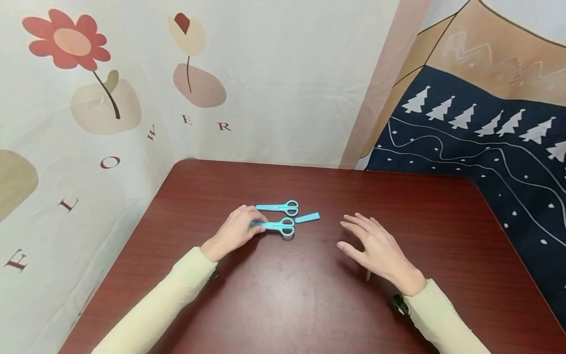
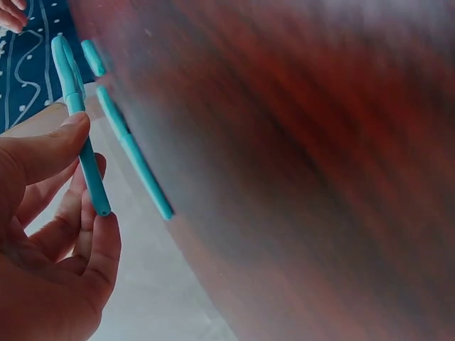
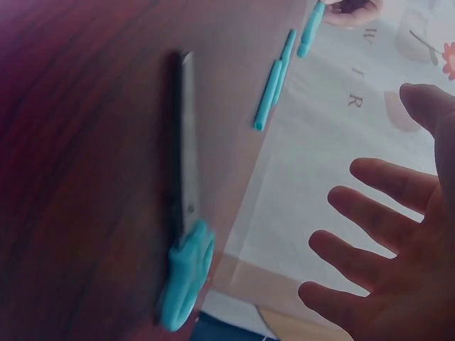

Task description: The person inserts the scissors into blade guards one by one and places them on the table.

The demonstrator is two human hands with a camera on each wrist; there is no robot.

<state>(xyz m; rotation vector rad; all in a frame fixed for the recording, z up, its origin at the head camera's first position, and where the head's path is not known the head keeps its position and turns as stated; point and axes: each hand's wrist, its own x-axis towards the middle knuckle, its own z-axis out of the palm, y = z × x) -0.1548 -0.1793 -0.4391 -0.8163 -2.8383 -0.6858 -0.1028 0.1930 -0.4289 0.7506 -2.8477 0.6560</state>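
My left hand [image 1: 239, 228] pinches a pair of turquoise scissors [image 1: 283, 226] by its covered blade end, handles toward the right. In the left wrist view, thumb and fingers are on the turquoise cover [image 2: 92, 177]. Just behind lies a second pair of turquoise scissors [image 1: 290, 208], its blades also covered. A loose turquoise blade cover [image 1: 307, 218] lies to the right of the handles. My right hand [image 1: 376, 248] hovers with spread fingers, holding nothing. Below it are scissors with bare metal blades [image 3: 188, 142] and turquoise handles [image 3: 186, 277], mostly hidden by the hand in the head view.
All this is on a dark red-brown wooden table [image 1: 283, 314]. A pale cloth with printed flowers and letters [image 1: 283, 73] hangs along its back and left. On the right hangs a dark blue cloth with white trees [image 1: 442, 142].
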